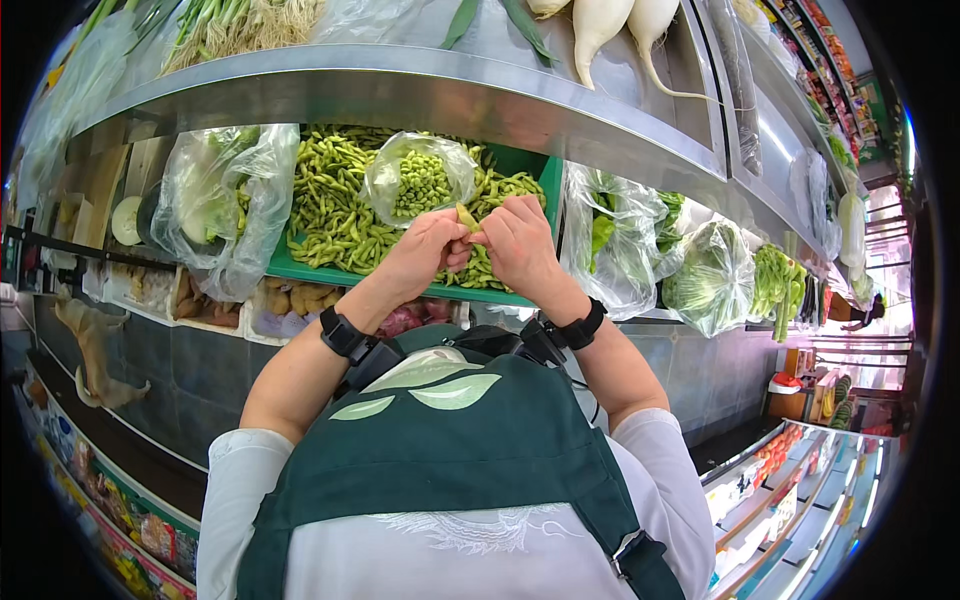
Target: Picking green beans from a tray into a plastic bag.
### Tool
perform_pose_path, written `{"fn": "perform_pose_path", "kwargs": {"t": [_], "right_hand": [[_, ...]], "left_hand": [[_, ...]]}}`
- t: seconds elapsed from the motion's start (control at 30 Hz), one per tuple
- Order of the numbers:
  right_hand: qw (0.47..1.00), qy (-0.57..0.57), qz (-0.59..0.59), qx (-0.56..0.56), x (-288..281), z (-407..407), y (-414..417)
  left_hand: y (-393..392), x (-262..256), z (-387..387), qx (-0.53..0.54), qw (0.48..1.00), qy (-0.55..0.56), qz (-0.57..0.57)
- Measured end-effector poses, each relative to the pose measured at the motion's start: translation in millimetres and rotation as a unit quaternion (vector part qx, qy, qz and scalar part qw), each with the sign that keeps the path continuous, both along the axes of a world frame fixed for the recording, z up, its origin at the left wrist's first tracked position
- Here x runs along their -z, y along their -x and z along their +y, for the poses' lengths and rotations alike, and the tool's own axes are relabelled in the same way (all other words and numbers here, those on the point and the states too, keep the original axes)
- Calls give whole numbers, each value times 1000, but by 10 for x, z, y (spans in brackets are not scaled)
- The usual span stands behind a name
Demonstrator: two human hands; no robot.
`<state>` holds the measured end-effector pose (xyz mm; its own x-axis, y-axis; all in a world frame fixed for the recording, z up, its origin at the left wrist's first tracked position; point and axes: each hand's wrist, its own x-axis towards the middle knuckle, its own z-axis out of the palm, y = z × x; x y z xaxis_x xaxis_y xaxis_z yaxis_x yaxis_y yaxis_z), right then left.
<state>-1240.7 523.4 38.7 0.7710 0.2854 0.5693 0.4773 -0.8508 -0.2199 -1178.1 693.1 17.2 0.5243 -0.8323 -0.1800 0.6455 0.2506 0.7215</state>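
Between my left hand (pixel 427 247) and my right hand (pixel 516 238), the fingertips of both close on one green soybean pod (pixel 467 217). The hands meet over a green plastic crate (pixel 553 206) full of unshelled soybean pods (pixel 337 202). Just beyond my fingers, a clear plastic bag (pixel 382 180) lies open on the pods, with shelled green beans (pixel 422 184) inside it.
A metal shelf (pixel 420 82) with white radishes (pixel 600 34) overhangs the crate's far side. Bagged vegetables (pixel 225 202) stand at the left, bagged greens (pixel 611 232) at the right. Potatoes (pixel 300 298) lie nearer me. A dog (pixel 94 345) is on the floor at far left.
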Motion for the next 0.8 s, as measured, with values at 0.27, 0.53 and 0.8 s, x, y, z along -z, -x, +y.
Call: {"fn": "perform_pose_path", "kwargs": {"t": [0.27,0.53,0.8], "right_hand": [[969,-222,97,49,179,102,-74],[835,-387,390,-21,153,-10,-82],[784,-426,450,-38,455,-35,58]], "left_hand": [[11,-22,-135,-96,994,5,61],[-34,88,-52,-41,991,-124,9],[77,285,0,-55,992,-112,25]]}}
